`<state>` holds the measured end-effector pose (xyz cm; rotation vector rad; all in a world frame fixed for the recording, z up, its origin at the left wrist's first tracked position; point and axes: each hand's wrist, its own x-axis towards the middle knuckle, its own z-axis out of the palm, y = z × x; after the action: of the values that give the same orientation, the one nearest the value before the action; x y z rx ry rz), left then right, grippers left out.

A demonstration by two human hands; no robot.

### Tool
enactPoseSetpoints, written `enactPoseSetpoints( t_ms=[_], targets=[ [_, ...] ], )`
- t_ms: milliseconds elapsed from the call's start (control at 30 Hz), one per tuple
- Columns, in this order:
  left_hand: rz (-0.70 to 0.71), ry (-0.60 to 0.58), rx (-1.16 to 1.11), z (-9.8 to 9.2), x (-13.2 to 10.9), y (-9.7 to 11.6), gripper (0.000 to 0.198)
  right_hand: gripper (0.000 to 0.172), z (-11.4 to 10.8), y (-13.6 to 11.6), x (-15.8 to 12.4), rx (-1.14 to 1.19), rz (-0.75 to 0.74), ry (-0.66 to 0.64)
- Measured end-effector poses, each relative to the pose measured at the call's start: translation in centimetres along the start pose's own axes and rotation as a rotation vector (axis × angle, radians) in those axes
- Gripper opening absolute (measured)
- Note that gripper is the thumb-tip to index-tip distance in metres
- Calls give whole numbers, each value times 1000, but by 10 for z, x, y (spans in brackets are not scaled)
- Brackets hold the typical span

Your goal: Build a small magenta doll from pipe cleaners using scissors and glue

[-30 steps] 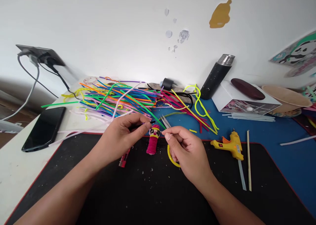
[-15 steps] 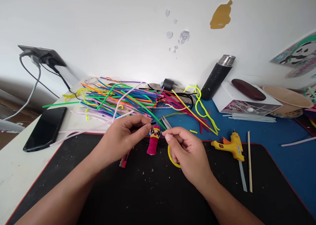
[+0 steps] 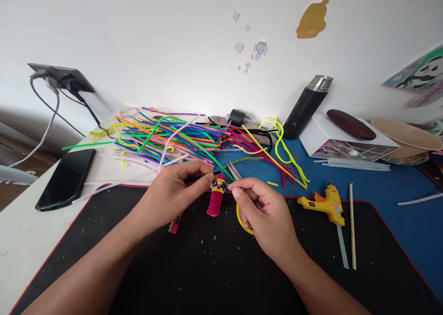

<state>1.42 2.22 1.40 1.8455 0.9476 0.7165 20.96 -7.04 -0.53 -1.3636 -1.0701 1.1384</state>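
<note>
My left hand (image 3: 176,188) is closed in a pinch on a black pipe cleaner (image 3: 217,172), whose short end sticks out past the fingertips. My right hand (image 3: 261,209) wraps round a pair of scissors (image 3: 235,171), blades pointing up and away, with part of the yellow handle showing below the fingers. Thumb and index finger of that hand are pressed together; whether they pinch something small, I cannot tell. Between both hands is a small magenta pipe-cleaner figure (image 3: 215,203) with a yellow, black and white face. A red-ended tool (image 3: 173,226), partly hidden, lies below my left wrist.
Many coloured pipe cleaners (image 3: 173,137) are heaped behind my hands. A yellow glue gun (image 3: 328,204) and a thin stick (image 3: 352,227) lie on the black mat (image 3: 207,278) at right. A phone (image 3: 65,179) is at left; a black flask (image 3: 308,107) stands near the wall.
The view has shifted very slightly. Both hands keep nearly the same pose, still holding the pipe cleaner and the scissors.
</note>
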Motion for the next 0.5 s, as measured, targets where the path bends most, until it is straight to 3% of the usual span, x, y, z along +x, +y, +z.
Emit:
enactPoseSetpoints(
  t_ms=[500],
  targets=[
    [-14,-20,-33,-1,0,-3,24,28,-1,7,-2,7,9,-19]
  ],
)
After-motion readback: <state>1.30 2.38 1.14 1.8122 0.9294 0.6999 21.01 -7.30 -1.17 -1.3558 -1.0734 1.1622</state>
